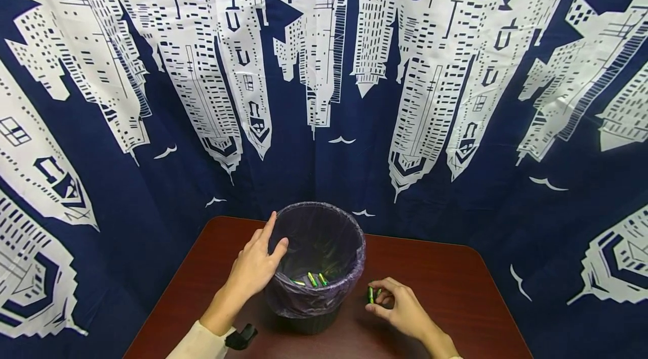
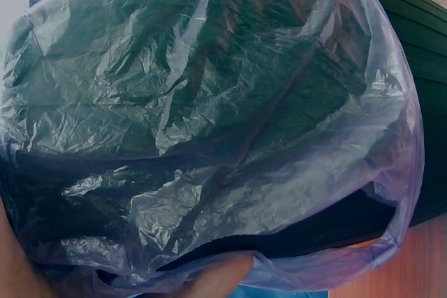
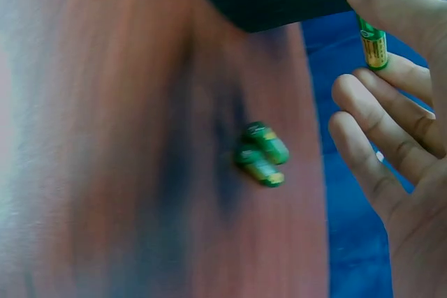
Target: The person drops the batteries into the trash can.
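A dark trash can [image 1: 311, 322] with a thin purplish plastic liner [image 1: 324, 303] stands upright on the table. My left hand [image 1: 253, 263] rests at its left rim, index finger extended along the edge and thumb over the opening. The crinkled liner [image 2: 209, 102] fills most of the left wrist view. Several green and gold batteries [image 1: 312, 279] lie on the bottom inside. To the right of the can, my right hand [image 1: 400, 305] pinches one battery [image 3: 374, 47] between thumb and fingertip, other fingers spread. Two more batteries [image 3: 262, 155] lie side by side on the table in the right wrist view.
The reddish-brown wooden table [image 1: 435, 269] has rounded far corners. Behind it hangs a navy curtain [image 1: 314, 173] with white skyscrapers printed upside down. A black strap [image 1: 241, 337] sits at my left wrist.
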Motion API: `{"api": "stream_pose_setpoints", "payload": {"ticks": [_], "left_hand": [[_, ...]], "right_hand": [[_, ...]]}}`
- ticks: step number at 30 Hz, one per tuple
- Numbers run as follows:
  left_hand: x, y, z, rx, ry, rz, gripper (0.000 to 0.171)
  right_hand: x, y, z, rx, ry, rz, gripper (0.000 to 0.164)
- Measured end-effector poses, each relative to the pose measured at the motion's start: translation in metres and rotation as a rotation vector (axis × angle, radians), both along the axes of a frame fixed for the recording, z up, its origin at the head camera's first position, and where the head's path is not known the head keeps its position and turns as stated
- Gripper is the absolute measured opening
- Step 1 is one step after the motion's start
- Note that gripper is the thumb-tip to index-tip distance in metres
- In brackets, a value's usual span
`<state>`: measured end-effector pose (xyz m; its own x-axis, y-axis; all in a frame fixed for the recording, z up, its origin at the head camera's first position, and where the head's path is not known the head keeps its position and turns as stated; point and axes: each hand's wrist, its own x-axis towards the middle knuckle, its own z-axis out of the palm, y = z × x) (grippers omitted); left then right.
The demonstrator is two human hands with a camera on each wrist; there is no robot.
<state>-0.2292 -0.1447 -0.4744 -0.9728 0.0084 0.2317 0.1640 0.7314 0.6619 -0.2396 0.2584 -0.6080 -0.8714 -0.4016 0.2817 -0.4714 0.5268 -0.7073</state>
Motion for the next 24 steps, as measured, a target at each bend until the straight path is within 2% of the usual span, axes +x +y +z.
{"api": "stream_pose_setpoints", "payload": {"ticks": [7, 16, 24], "left_hand": [[0.001, 0.000, 0.001, -0.004, -0.003, 0.003, 0.080], [0.000, 0.003, 0.001, 0.000, -0.012, -0.005, 0.079], [0.000, 0.002, 0.001, -0.007, -0.023, 0.004, 0.081]], "right_hand": [[-0.002, 0.000, 0.035, 0.006, 0.115, -0.042, 0.042], [-0.008, -0.002, 0.083, 0.002, 0.316, -0.125, 0.041], [-0.016, -0.012, 0.130, -0.003, 0.403, -0.137, 0.044]]}}
